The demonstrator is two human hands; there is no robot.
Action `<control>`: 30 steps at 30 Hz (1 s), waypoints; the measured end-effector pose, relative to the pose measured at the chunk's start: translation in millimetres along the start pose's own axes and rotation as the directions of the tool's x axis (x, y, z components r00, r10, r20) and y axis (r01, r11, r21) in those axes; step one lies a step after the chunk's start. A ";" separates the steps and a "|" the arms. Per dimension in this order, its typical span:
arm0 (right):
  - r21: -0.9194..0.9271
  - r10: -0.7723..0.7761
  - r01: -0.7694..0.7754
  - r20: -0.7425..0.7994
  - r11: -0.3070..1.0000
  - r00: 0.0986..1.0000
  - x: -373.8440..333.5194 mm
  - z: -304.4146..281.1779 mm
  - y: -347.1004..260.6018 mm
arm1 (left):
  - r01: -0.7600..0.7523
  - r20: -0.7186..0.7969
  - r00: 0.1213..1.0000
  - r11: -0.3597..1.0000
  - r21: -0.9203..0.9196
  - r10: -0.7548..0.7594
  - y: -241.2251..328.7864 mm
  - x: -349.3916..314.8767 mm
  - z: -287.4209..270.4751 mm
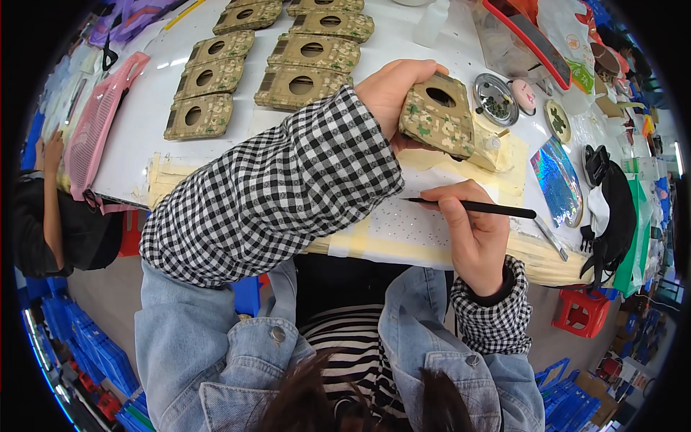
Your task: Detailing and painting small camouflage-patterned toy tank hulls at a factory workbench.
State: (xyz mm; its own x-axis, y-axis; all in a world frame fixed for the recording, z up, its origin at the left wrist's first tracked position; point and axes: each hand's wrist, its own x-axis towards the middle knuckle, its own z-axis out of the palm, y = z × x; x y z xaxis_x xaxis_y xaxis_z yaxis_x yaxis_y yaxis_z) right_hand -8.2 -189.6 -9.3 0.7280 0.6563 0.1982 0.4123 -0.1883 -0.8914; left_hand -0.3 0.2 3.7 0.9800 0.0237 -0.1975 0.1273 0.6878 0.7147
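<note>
A camouflage-patterned case [432, 126] is grasped by the left hand [389, 93] beyond a speckled sheet [399, 225]; a slim black tool [500, 209] is pinched by the right hand [475, 234] over it; specks are seemingly being picked up, and careful transfer appears called for next

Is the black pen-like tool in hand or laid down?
In hand: the right hand grips the black pen-like tool between thumb and fingers.

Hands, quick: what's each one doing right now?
Left hand: holding a camouflage shell.
Right hand: closed on a thin black tool.
</note>
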 end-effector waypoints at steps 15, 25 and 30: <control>0.023 0.001 0.000 -0.033 1.000 0.999 0.7 2.4 -1.4 | 0.001 -0.007 1.000 1.000 -0.017 -0.001 -0.2 -0.3 0.5; 0.065 0.010 -0.006 -0.052 0.998 0.999 -0.7 2.4 0.7 | 0.003 0.003 1.000 1.000 -0.016 -0.003 0.2 1.3 -1.5; 0.032 0.006 -0.005 -0.045 0.999 0.999 -0.2 0.3 -0.8 | 0.006 -0.025 1.000 1.000 -0.017 -0.006 1.5 2.9 -0.8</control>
State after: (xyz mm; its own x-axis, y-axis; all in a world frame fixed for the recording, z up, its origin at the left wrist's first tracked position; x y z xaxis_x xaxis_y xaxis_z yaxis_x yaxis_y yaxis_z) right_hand -8.8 -189.4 -8.7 0.7547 0.6213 0.2109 0.3913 -0.1682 -0.9048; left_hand 2.6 1.9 3.7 0.9750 0.0376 -0.2189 0.1306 0.6999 0.7022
